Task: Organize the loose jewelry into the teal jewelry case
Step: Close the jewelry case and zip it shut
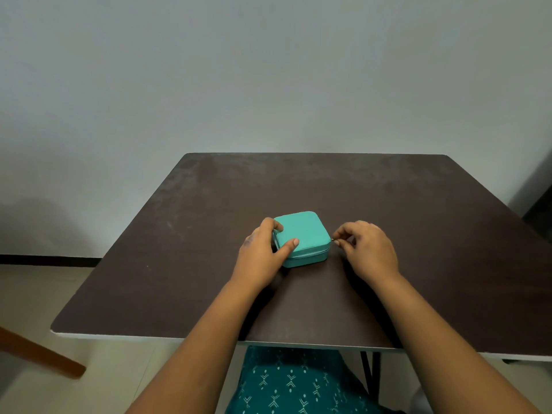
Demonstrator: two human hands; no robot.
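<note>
1. Nearest the camera, a lap in teal patterned fabric (294, 383) shows under the near edge of the dark brown table (418, 264), with both bare forearms reaching out over it.
2. Near the middle of the tabletop sits the teal jewelry case (301, 238), lid down and flat, its zipper seam running along the near side.
3. No loose jewelry is visible anywhere on the table, so whether the sorting is finished or has yet to begin cannot be told from this view.
4. On the case's left corner, the left hand (264, 252) grips: its thumb lies across the lid and its curled fingers wrap the far edge, steadying the case.
5. At the right corner, the right hand (367, 249) pinches the small metal zipper pull (334, 241) between thumb and fingertip; the remaining fingers are loosely curled.
6. Judging by this hold, the step in hand is working the zipper, though its direction is unclear.
7. Running the pull around the rounded corners calls for a firm brace from the left hand and a steady, even tug.
</note>
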